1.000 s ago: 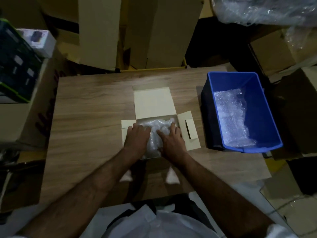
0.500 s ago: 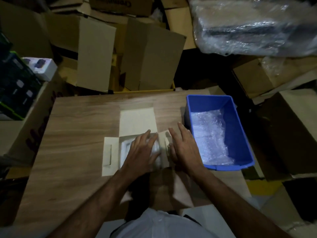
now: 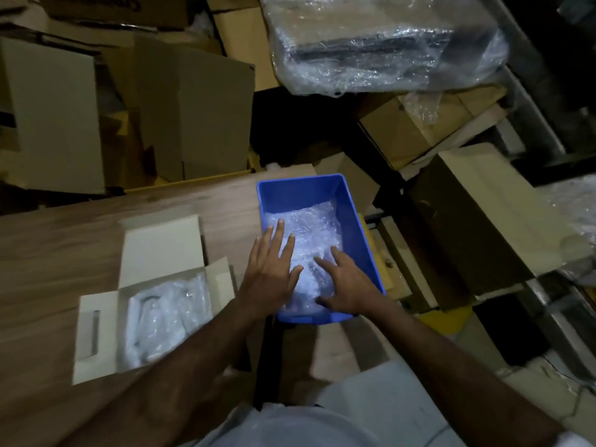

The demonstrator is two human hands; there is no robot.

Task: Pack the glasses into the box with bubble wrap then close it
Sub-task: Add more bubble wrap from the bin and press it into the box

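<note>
Both the left hand [image 3: 269,272] and right hand [image 3: 346,283] reach flat-fingered, holding nothing, over bubble wrap [image 3: 309,240] in the blue bin [image 3: 300,191]; the open box [image 3: 161,304], left, holds wrapped glasses [image 3: 164,314]; a careless pull could drag the bin off the table's right edge.

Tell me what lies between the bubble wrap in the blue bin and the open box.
Nothing visible blocks it. Only the bin's left wall and bare table separate the bubble wrap from the box, whose lid stands open.

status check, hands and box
Left hand and right hand open over bubble wrap in blue bin. Box open, wrap inside. Nothing blocking.
</note>
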